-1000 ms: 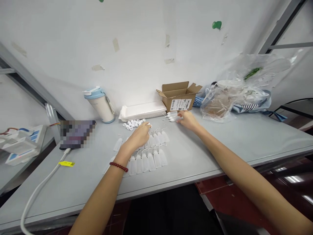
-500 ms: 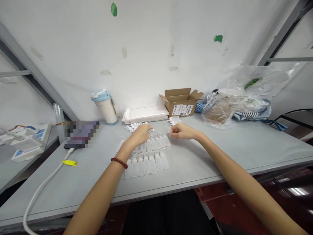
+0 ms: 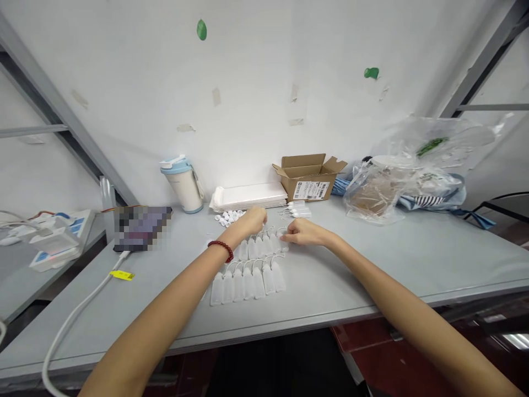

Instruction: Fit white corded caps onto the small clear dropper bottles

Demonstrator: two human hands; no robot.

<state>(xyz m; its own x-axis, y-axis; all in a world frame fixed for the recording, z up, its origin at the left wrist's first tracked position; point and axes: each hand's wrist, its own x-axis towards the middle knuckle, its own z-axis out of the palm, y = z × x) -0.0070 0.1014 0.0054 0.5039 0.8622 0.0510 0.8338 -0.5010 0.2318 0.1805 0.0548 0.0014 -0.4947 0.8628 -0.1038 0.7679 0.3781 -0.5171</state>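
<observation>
My left hand [image 3: 253, 220], with a dark red bead bracelet on its wrist, is closed, its fingertips pointing down and largely hidden beside the upper row of flat translucent plastic pieces [image 3: 259, 247]. What it grips, if anything, cannot be made out. A pile of small white caps [image 3: 226, 217] lies just left of it. At the right end of that row my right hand [image 3: 303, 231] is closed, its fingertips at the last translucent piece; any grip on it is too small to tell. A nearer row of translucent pieces [image 3: 248, 282] with thin curved white stems lies below both hands.
Behind the hands are a stack of white flat packs [image 3: 250, 196], an open cardboard box [image 3: 308, 179] and a few more stemmed pieces [image 3: 298, 209]. A blue-lidded tumbler [image 3: 184, 187] and a cabled phone [image 3: 142, 227] stand left; plastic bags [image 3: 376, 193] lie right.
My left hand has moved right, away from the caps, and its outstretched index finger has curled in. My right hand has come down slightly onto the end of the upper row. The view has shifted slightly.
</observation>
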